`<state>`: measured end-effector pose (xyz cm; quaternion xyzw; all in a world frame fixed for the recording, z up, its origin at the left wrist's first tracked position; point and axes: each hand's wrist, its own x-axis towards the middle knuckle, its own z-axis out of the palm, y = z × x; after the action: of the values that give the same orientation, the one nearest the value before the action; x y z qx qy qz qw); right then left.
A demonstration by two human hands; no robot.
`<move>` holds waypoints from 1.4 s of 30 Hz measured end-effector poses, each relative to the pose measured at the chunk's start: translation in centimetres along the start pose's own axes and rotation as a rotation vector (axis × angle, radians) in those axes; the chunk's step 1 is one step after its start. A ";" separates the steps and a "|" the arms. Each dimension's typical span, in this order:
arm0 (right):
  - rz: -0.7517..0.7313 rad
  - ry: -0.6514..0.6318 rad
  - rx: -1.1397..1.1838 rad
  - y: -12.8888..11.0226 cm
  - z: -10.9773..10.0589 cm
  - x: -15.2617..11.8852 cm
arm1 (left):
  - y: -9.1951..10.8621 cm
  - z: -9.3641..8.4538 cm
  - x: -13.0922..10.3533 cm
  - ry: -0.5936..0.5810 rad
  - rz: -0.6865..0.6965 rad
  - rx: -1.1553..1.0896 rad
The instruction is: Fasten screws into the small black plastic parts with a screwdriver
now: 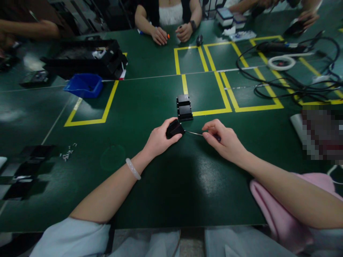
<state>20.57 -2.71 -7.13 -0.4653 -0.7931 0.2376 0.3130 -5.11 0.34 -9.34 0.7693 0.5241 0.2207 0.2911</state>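
Observation:
My left hand [160, 138] is wrapped round a small black block-shaped part [174, 130], holding it on the green table. In my right hand [223, 138] is a screwdriver [195, 133], gripped by its dark handle. Its thin metal shaft points left, and the tip meets the right side of the black part, where a small screw seems to sit. Just beyond my left hand lie more black parts [184, 107] in a short row, with small silver screws along their sides.
Loose screws [67, 153] and dark flat pieces [26, 171] lie at the left. Farther back are a blue bin [85, 85] and black trays [83, 57]. Black cables [294, 82] spread over the right, above a pink cloth [270, 200]. Other people sit across the table.

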 end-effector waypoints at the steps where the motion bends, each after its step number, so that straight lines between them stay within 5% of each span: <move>1: 0.005 -0.008 0.006 0.0 0.0 0.0 | 0.0 0.0 0.0 -0.002 0.001 -0.003; 42: 0.044 -0.029 0.024 -0.3 -0.1 0.1 | 0.1 -0.2 0.0 -0.007 -0.007 -0.012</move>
<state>20.43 -2.77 -6.78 -0.4753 -0.7843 0.2606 0.3018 -5.14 0.30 -9.15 0.7664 0.5245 0.2202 0.2985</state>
